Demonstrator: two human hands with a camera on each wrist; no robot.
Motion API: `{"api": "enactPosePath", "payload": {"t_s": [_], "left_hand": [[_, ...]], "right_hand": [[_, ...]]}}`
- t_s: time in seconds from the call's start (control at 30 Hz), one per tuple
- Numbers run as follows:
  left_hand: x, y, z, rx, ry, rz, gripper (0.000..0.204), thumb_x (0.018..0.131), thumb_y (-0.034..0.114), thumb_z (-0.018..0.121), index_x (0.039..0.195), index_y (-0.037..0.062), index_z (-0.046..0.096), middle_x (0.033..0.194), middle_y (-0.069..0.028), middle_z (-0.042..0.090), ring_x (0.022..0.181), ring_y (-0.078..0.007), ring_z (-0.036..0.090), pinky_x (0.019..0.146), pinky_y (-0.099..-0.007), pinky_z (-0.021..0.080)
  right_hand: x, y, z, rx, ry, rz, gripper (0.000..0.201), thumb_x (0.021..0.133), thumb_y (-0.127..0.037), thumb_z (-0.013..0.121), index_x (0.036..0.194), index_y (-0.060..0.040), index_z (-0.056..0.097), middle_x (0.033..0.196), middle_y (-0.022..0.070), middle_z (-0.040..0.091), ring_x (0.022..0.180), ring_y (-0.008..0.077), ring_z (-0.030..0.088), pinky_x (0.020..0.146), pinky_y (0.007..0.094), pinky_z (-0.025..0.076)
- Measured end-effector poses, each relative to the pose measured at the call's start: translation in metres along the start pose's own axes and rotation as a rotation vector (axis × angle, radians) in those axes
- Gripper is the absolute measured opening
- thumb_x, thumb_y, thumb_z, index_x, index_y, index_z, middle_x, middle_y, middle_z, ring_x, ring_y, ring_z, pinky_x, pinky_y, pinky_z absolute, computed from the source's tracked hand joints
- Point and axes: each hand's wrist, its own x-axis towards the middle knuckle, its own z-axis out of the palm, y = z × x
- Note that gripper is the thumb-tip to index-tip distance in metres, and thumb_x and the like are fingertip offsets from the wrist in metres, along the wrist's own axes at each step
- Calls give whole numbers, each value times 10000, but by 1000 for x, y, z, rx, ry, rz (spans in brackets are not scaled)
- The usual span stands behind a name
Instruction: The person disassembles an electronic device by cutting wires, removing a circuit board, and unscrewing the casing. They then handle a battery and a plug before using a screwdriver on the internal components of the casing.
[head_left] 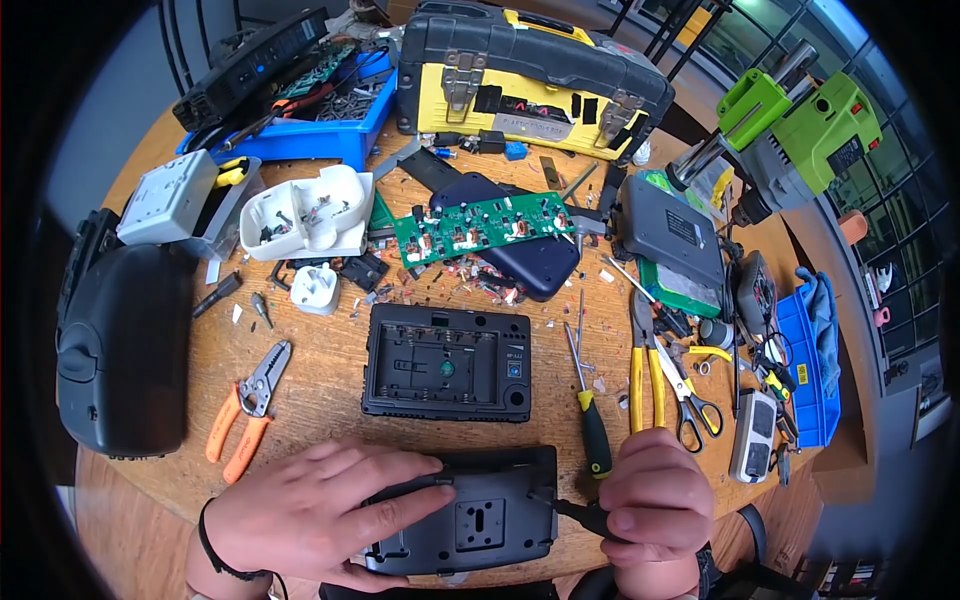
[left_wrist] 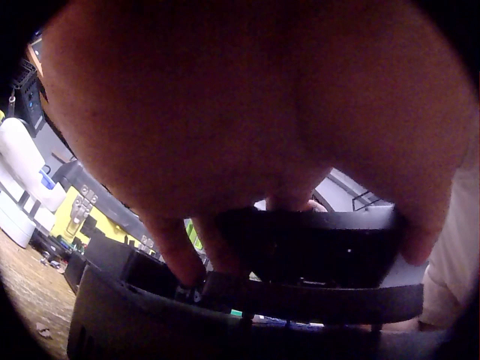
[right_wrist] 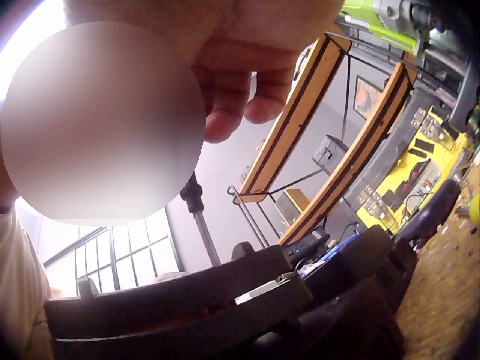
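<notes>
A black plastic housing point(head_left: 505, 530) lies at the table's near edge, a small slotted square plate in its middle. Across its left part, my left hand point(head_left: 330, 505) holds it, with fingers over the top and thumb at the near side; the left wrist view shows fingers and thumb spread on either side of it. My right hand point(head_left: 655, 495) grips a screwdriver point(head_left: 580, 514) by its dark handle. The shaft point(right_wrist: 204, 236) slopes down to the housing's right end. Just beyond lies a matching black housing point(head_left: 445, 362) with an open battery bay.
Orange-handled wire strippers point(head_left: 245, 410) lie left. A green-handled screwdriver point(head_left: 592, 430), yellow-handled pliers point(head_left: 645, 375) and scissors point(head_left: 690, 405) lie right. Behind are a green circuit board point(head_left: 485, 228), a yellow-black toolbox point(head_left: 530, 85) and scattered scraps. A black case point(head_left: 130, 350) stands at far left.
</notes>
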Motion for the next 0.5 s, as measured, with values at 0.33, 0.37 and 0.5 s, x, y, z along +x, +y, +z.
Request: {"api": "enactPosePath", "payload": {"t_s": [0.33,0.37,0.5], "left_hand": [[1,-1,1,26,-17,-21,743,706,493,898,1307,101,702,1312,-82,640,1071,-253,640,917,-360,504],[1,-1,2,37,-17,-21,749,702,503,896,1304,102,703,1306,-78,639,1069,-250,631,916,-358,498],[1,-1,1,55,-47,-26,766,693,528,892,1300,101,704,1302,-71,632,1077,-248,613,914,-359,484]], "right_hand": [[1,3,0,13,-41,-9,150,858,-192,847,983,-131,790,952,37,688,774,227,665,701,378,530],[1,4,0,12,-41,-9,150,858,-192,847,983,-131,790,952,37,688,774,227,665,701,378,530],[1,8,0,28,-68,-51,173,843,-171,845,1000,-122,789,974,51,699,789,249,679,705,386,537]]}}
